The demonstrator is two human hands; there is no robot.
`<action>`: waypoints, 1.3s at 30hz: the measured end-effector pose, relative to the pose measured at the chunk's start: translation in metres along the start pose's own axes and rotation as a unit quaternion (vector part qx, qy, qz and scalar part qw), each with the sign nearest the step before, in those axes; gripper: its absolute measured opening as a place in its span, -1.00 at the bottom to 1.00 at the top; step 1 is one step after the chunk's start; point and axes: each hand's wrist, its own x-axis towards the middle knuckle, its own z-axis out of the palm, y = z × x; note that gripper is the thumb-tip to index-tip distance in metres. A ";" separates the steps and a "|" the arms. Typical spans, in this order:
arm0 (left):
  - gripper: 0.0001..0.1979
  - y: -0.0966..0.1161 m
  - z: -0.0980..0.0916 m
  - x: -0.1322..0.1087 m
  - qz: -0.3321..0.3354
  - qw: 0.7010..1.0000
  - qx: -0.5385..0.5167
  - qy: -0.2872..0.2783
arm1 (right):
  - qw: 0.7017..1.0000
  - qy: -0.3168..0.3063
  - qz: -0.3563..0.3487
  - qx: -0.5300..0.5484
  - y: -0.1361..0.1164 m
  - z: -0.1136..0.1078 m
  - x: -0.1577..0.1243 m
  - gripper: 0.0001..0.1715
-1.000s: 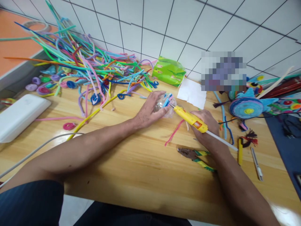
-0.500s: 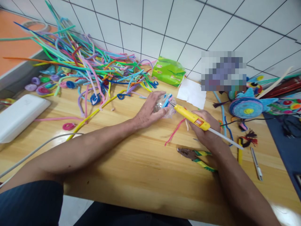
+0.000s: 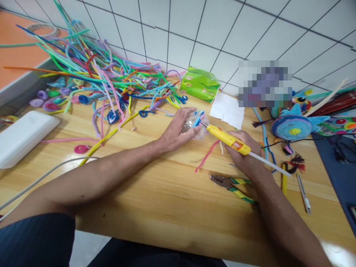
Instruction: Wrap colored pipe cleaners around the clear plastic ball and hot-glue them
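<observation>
My left hand [image 3: 180, 128] is closed around a clear plastic piece [image 3: 202, 132] that looks like part of a bottle, with blue and pink strips on it. In my right hand [image 3: 244, 150] is a yellow hot glue gun [image 3: 228, 139], a white glue stick poking out of its back end. The gun's metal nozzle points left and meets the strips, or comes very close to them. A pink pipe cleaner [image 3: 207, 155] lies on the table between my hands. Below my right hand rest pliers [image 3: 222, 181] with green and yellow handles, partly behind my forearm.
A tangle of coloured pipe cleaners [image 3: 111, 78] fills the back left. A white box-like device [image 3: 26, 139] sits at the left edge. Near the wall are a green packet [image 3: 199, 84] and white paper [image 3: 227, 110]. On the right lie a blue coiled fish [image 3: 292, 128] and a utility knife [image 3: 303, 193].
The glue gun's back end has shifted very slightly right and down. My left hand and the plastic piece look almost still.
</observation>
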 end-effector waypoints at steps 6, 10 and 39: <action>-0.36 0.002 -0.001 0.000 0.000 1.000 0.006 -0.002 | 0.999 0.007 -0.041 -0.003 0.005 0.003 0.000 -0.80; -0.36 0.001 -0.001 0.000 -0.003 1.000 -0.004 0.000 | 0.999 0.010 -0.044 0.002 0.004 0.003 0.001 -0.83; -0.34 0.004 -0.002 0.001 -0.005 1.000 0.012 -0.011 | 0.999 0.028 0.022 0.012 -0.001 0.002 0.001 -0.78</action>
